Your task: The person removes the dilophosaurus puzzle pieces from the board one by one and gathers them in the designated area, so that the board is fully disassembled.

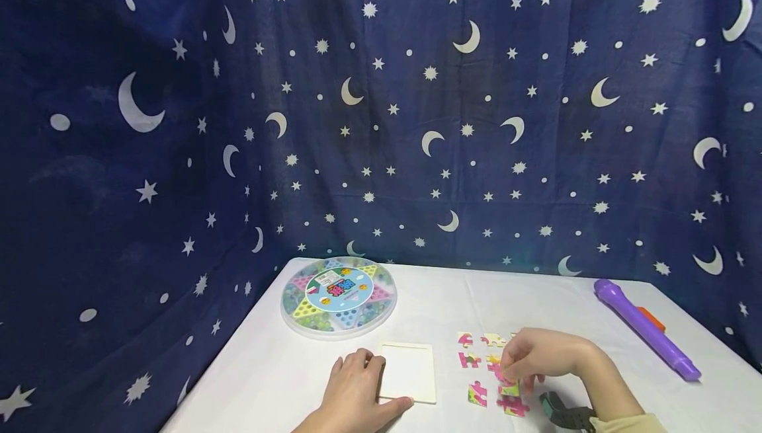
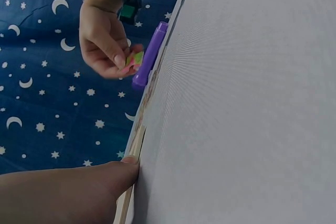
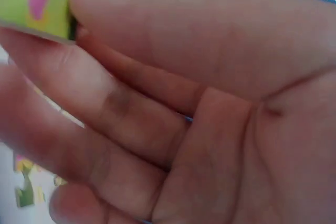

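My left hand point(image 1: 356, 390) holds a square white puzzle tray point(image 1: 408, 372) at its near left corner, fingers along the left side and thumb on the front edge. The tray's inside is bare white. In the left wrist view, the thumb lies on the tray's edge point(image 2: 137, 148). My right hand point(image 1: 544, 355) pinches a pink and yellow-green jigsaw piece point(image 3: 31, 3) between thumb and fingertips. It is above several loose jigsaw pieces point(image 1: 477, 394) to the right of the tray, partly hiding some of them. The wrist view shows the pinched piece only in part.
A round, clear-lidded board game box point(image 1: 338, 297) with coloured marbles sits at the back left. Along the right side lies a long purple tube point(image 1: 645, 328), with an orange object point(image 1: 651, 318) beside it. A white cloth covers the table; a blue star-and-moon curtain point(image 1: 405, 122) surrounds it.
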### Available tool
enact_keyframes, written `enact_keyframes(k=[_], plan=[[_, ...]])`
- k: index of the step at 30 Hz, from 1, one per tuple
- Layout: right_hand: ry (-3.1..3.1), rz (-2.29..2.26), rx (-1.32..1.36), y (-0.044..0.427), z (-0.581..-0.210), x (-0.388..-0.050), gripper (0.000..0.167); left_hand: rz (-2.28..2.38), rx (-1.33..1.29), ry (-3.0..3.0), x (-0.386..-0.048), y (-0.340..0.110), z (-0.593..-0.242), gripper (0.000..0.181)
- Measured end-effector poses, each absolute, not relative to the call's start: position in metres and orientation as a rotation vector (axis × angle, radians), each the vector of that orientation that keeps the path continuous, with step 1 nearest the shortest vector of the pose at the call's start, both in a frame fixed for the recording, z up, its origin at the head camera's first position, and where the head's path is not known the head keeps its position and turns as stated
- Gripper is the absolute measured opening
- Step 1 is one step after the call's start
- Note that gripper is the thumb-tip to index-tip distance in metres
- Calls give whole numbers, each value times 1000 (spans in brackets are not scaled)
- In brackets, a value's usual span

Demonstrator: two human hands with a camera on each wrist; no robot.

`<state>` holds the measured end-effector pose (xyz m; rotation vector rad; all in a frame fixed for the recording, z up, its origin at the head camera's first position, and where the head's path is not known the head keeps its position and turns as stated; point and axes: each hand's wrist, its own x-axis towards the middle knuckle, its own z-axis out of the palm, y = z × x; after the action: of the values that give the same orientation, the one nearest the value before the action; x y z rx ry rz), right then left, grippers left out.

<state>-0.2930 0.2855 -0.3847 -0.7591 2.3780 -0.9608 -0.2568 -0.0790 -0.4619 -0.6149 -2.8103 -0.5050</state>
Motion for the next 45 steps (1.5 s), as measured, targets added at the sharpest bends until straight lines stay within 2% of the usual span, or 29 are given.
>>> enact_keyframes(k=[7,26,41,45], plan=[[2468,-908,-699,304,-380,-291,7,-522,-603,-2839,-257,-79,-460,87],[2458,-949,-418,347,-396,-285,9,-515,-642,-2775,-258,-79,-463,86],[2566,-832,-207,347,-401,-281,8,-535,-639,-2781,-258,-78,-464,85],[2595,-795,-119,345,-402,-280,12,-544,-632,-2796,-258,-78,-464,85]])
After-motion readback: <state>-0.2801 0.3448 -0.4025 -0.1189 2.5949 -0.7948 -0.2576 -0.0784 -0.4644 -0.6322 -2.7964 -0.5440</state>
